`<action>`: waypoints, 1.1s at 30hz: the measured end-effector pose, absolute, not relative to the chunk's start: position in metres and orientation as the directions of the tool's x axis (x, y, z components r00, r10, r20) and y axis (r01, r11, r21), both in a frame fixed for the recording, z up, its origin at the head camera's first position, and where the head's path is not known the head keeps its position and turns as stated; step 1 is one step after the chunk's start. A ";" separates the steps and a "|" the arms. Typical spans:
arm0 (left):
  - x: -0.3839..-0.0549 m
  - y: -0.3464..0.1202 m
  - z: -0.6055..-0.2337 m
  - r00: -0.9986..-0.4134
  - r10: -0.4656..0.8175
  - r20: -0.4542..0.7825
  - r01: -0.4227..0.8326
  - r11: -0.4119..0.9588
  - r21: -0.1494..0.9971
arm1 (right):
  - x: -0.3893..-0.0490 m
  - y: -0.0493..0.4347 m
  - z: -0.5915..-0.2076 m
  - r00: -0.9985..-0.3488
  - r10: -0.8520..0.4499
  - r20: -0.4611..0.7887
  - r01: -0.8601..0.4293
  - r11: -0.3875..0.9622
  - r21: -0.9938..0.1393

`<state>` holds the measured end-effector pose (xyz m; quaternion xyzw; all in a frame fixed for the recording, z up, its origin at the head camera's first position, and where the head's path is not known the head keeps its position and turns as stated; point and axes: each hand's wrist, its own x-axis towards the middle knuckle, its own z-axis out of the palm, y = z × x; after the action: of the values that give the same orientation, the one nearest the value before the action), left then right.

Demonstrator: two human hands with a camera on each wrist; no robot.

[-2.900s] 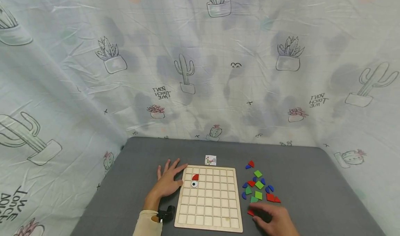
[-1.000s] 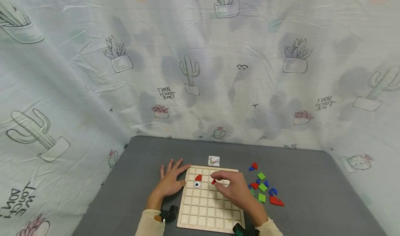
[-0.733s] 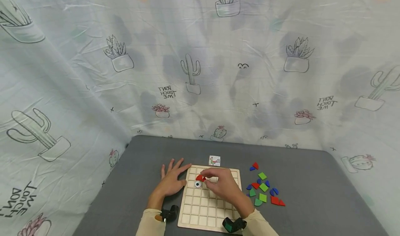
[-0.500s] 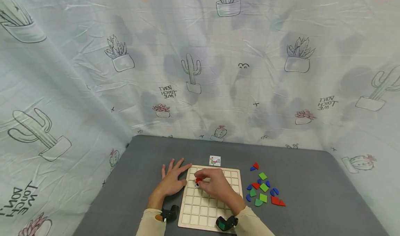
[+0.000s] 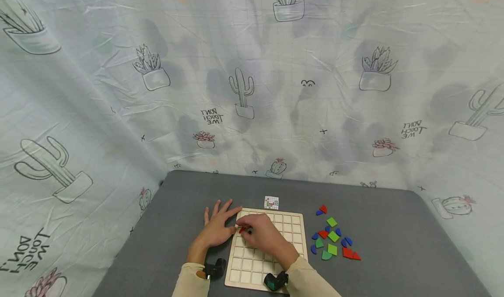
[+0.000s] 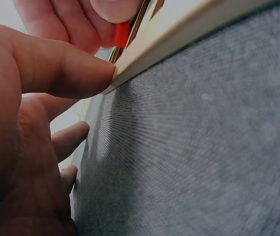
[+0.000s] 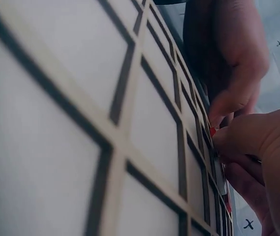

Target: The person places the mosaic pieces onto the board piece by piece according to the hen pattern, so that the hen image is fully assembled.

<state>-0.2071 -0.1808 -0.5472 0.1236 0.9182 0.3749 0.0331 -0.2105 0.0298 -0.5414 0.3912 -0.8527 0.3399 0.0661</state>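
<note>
A wooden grid board lies on the grey table. My right hand is over its upper-left part, pinching a small red tile between thumb and fingertips. In the left wrist view the red tile shows just inside the board's raised edge. My left hand lies at the board's left side with fingers spread, thumb and index fingertip at the edge. The eye tile peeks out from behind the right fingers, which hide most of the squares around it.
Right of the board lie loose tiles: green squares, blue half-rounds, green rounded pieces and red pieces. A small picture card sits behind the board. A patterned curtain hangs around the table.
My right hand took the red tile from beside the board's right side and carried it left across the grid to the left columns. The left hand stayed at the board's edge.
</note>
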 end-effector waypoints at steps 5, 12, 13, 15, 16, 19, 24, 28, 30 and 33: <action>-0.208 -0.181 -0.548 -0.966 0.257 0.038 0.209 0.684 0.699 | -0.211 0.028 -0.540 -0.681 -0.641 0.353 -0.723 0.512 -0.465; -0.209 -0.182 -0.549 -0.965 0.257 0.046 0.215 0.684 0.697 | -0.210 0.027 -0.537 -0.661 -0.660 0.358 -0.745 0.518 -0.421; -0.209 -0.182 -0.549 -0.966 0.256 0.046 0.215 0.684 0.697 | -0.210 0.027 -0.537 -0.658 -0.662 0.358 -0.747 0.518 -0.416; -0.209 -0.181 -0.549 -0.965 0.256 0.048 0.216 0.687 0.694 | -0.209 0.026 -0.537 -0.655 -0.665 0.358 -0.750 0.519 -0.409; -0.209 -0.181 -0.549 -0.966 0.256 0.048 0.217 0.688 0.693 | -0.208 0.026 -0.536 -0.657 -0.664 0.357 -0.749 0.520 -0.411; -0.208 -0.181 -0.547 -0.966 0.254 0.045 0.213 0.689 0.693 | -0.207 0.026 -0.536 -0.666 -0.655 0.357 -0.741 0.528 -0.414; -0.207 -0.180 -0.545 -0.967 0.249 0.044 0.208 0.685 0.699 | -0.205 0.030 -0.534 -0.676 -0.633 0.378 -0.729 0.495 -0.473; -0.207 -0.179 -0.545 -0.969 0.246 0.036 0.200 0.685 0.700 | -0.201 0.040 -0.533 -0.710 -0.599 0.372 -0.684 0.457 -0.569; -0.207 -0.178 -0.545 -0.969 0.244 0.033 0.196 0.686 0.701 | -0.199 0.048 -0.534 -0.734 -0.579 0.356 -0.650 0.444 -0.617; -0.207 -0.178 -0.546 -0.970 0.240 0.029 0.191 0.686 0.702 | -0.194 0.064 -0.534 -0.763 -0.551 0.337 -0.601 0.415 -0.683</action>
<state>-0.2070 -0.1777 -0.5462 0.1174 0.9176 0.3785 0.0328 -0.1936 0.0642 -0.5336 0.3426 -0.8405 0.4186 0.0300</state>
